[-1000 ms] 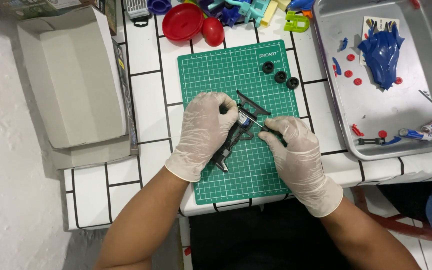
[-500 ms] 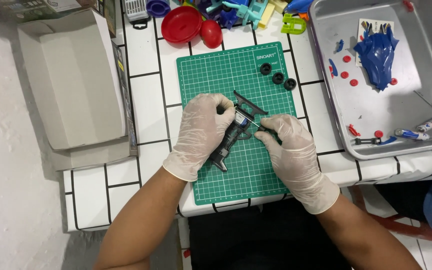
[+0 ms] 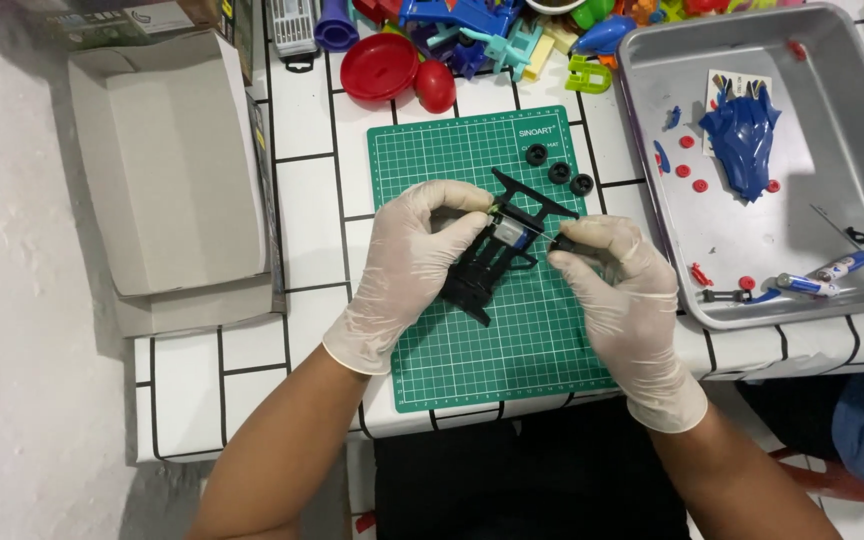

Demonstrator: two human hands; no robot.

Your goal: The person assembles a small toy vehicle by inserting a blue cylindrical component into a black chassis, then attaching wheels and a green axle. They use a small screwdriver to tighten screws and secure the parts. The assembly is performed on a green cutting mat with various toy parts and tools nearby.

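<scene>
Black chassis (image 3: 492, 255) in two gloved hands; three black wheels (image 3: 559, 172) lie beside.

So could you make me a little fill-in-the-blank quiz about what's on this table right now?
1. Both gloved hands, the left hand and the right hand, hold a black toy car chassis above a ____ cutting mat.
2. The blue car body shell lies inside the metal ____ on the right.
3. The number of small black wheels lying loose at the top of the mat is ____.

Missing words: green; tray; three
</scene>
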